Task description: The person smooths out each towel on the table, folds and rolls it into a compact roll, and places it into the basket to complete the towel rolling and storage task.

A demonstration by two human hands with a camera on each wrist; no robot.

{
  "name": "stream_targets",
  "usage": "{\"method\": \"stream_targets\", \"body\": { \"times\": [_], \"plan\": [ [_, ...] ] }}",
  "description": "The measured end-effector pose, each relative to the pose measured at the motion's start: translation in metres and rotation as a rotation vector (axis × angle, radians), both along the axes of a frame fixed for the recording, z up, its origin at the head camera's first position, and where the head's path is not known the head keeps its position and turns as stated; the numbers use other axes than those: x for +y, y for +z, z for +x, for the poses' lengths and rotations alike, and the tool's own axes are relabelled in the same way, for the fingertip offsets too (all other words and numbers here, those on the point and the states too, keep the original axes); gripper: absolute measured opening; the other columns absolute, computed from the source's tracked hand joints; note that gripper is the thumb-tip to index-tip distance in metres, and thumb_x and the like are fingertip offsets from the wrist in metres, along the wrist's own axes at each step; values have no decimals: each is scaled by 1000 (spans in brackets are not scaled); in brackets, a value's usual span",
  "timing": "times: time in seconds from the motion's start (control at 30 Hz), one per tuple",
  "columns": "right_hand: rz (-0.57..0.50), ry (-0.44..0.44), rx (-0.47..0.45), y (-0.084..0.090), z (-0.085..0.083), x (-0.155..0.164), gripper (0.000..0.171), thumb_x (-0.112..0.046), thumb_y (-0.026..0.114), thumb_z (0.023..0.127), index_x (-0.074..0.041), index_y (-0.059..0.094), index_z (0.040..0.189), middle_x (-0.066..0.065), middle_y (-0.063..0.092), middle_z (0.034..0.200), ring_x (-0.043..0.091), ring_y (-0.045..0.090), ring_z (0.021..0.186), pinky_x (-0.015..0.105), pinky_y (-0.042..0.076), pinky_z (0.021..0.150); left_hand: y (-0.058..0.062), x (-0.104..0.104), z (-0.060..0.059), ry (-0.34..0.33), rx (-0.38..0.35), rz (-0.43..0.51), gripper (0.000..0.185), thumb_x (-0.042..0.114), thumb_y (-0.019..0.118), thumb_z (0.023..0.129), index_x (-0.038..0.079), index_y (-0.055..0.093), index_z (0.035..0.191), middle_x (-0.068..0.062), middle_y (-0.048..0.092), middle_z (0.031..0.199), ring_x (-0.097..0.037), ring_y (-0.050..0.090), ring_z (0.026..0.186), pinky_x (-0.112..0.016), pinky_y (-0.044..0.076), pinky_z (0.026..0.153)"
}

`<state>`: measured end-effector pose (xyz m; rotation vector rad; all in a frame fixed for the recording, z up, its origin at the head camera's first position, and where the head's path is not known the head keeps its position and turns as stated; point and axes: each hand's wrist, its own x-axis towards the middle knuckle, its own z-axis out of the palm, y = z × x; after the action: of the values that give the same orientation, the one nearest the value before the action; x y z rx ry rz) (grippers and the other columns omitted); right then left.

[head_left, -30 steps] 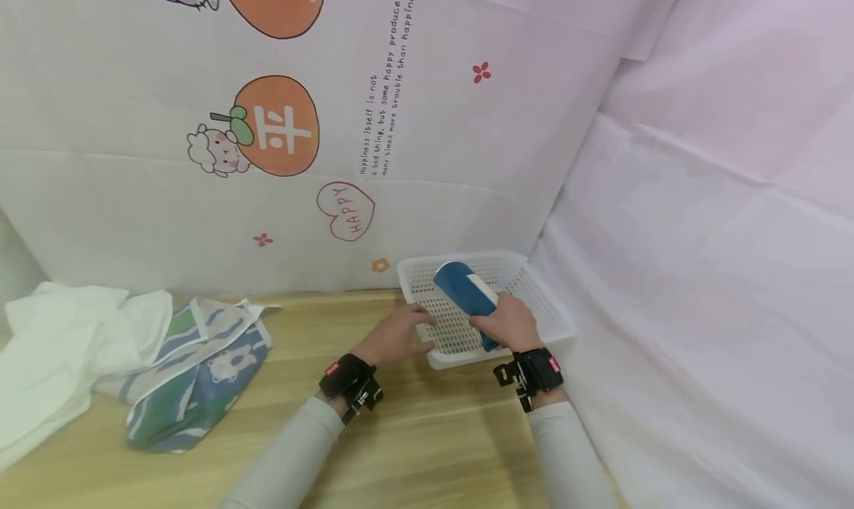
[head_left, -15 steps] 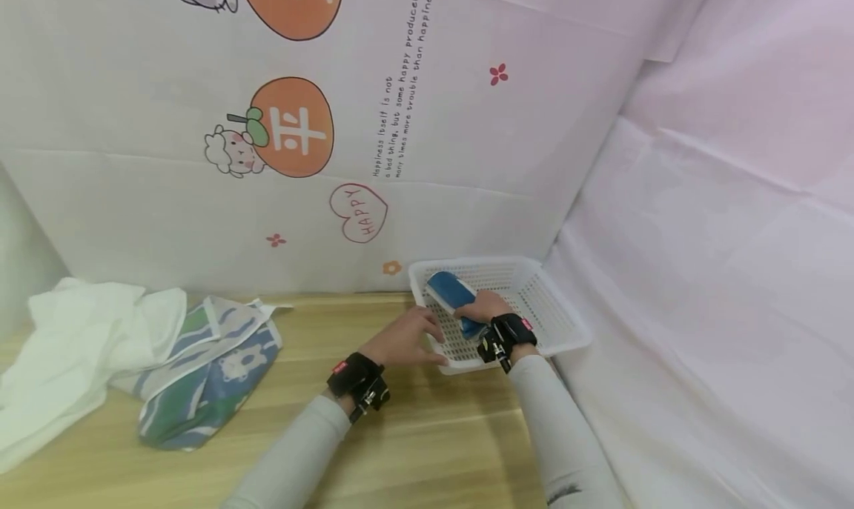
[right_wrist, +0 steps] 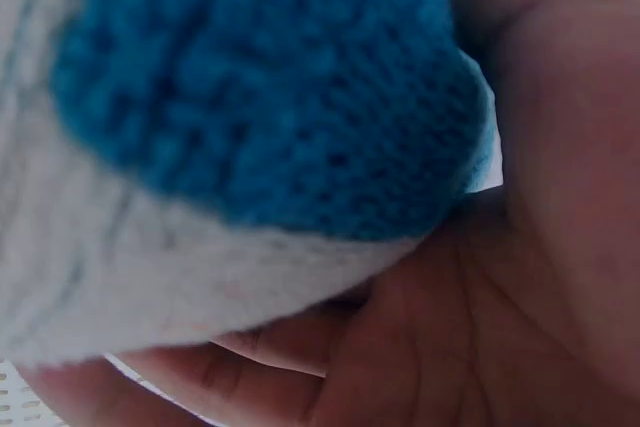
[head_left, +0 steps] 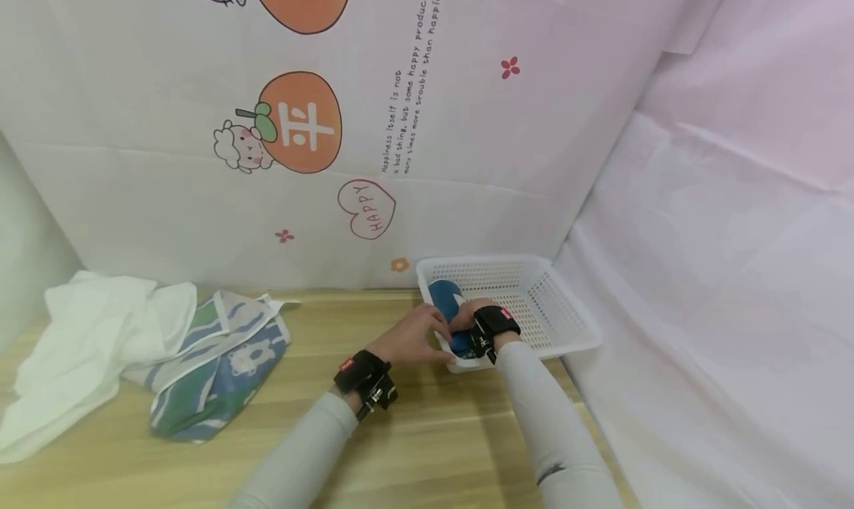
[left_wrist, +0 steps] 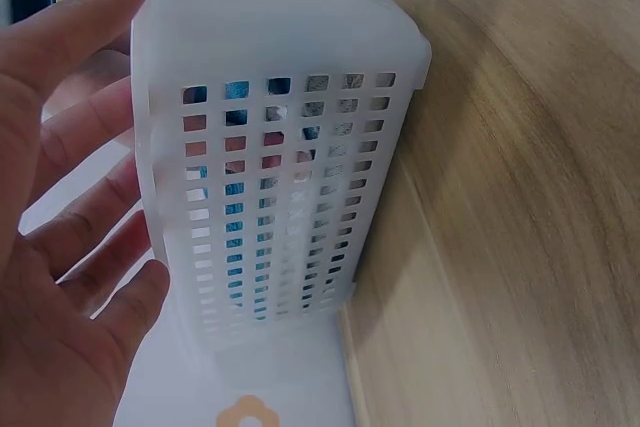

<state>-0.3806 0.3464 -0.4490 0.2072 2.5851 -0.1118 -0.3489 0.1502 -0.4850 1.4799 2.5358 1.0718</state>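
A rolled blue and white knitted cloth [head_left: 445, 301] lies low in the left part of a white perforated basket [head_left: 567, 324] at the table's back right. My right hand [head_left: 472, 318] grips the roll inside the basket. In the right wrist view the blue knit [right_wrist: 260, 77] fills the frame, with curled fingers [right_wrist: 300, 377] under it. My left hand [head_left: 412, 336] rests with straight fingers against the basket's left outer wall. The left wrist view shows those fingers [left_wrist: 70, 147] flat along the basket [left_wrist: 280, 147].
A white cloth [head_left: 87, 338] and a blue-green patterned cloth [head_left: 220, 361] lie heaped at the table's left. A printed sheet [head_left: 300, 124] hangs behind the wooden table [head_left: 414, 450]; a pale pink sheet [head_left: 720, 272] closes the right side close to the basket.
My right hand has carried the blue roll down from above the basket into its left part. The left hand stayed at the basket's left wall.
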Motion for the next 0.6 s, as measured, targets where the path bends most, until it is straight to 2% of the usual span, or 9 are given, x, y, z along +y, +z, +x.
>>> {"method": "stream_targets", "body": {
  "times": [0.1,0.2,0.3,0.33,0.4,0.47,0.53,0.6],
  "plan": [
    [-61,-75,41,3,5,0,30,-44,74,84,-14,75,87,3,67,90,21,58,82,34,48,73,-1,1,0,-1,7,-3,30,38,87,79,16,80,99,4,67,109,-14,53,110,-33,46,99],
    [-97,-106,75,8,12,-2,29,-43,76,81,-15,70,79,1,61,81,19,54,76,33,46,69,-1,-3,3,-2,19,-4,32,36,86,80,14,79,103,2,67,113,-16,54,114,-34,46,103],
    [-110,-90,82,15,19,-4,38,-50,75,81,-15,63,72,-1,52,71,17,48,68,31,41,62,-1,-9,7,3,17,2,39,34,85,82,12,76,113,-3,66,124,-20,53,123,-38,44,108],
    [-103,-63,88,19,22,-5,41,-53,73,83,-15,64,74,-1,53,72,16,48,68,30,40,61,-2,-12,9,16,13,-1,42,34,85,83,12,74,117,-4,64,129,-21,52,126,-39,44,110],
    [-109,-30,114,29,28,-9,48,-58,69,86,-10,66,85,4,60,79,18,53,70,30,42,61,-4,-22,14,48,-3,2,47,32,83,84,11,70,125,-7,61,137,-24,50,132,-41,42,113],
    [-139,-5,170,40,36,-13,62,-60,65,89,-2,66,110,13,67,102,23,61,82,33,49,67,-6,-36,20,92,-2,7,50,30,82,85,12,68,129,-10,58,141,-27,49,135,-44,42,113],
    [-181,26,241,53,46,-19,78,-60,59,94,5,51,138,24,61,131,32,64,103,40,55,80,-7,-52,27,140,2,16,51,27,82,85,11,66,131,-13,57,142,-29,49,135,-46,41,114],
    [-271,40,334,63,59,-25,85,-55,57,98,7,34,151,30,49,146,40,59,121,50,53,94,-8,-71,34,194,7,23,51,23,82,85,9,66,131,-15,58,141,-31,50,134,-48,41,114]
  ]
}}
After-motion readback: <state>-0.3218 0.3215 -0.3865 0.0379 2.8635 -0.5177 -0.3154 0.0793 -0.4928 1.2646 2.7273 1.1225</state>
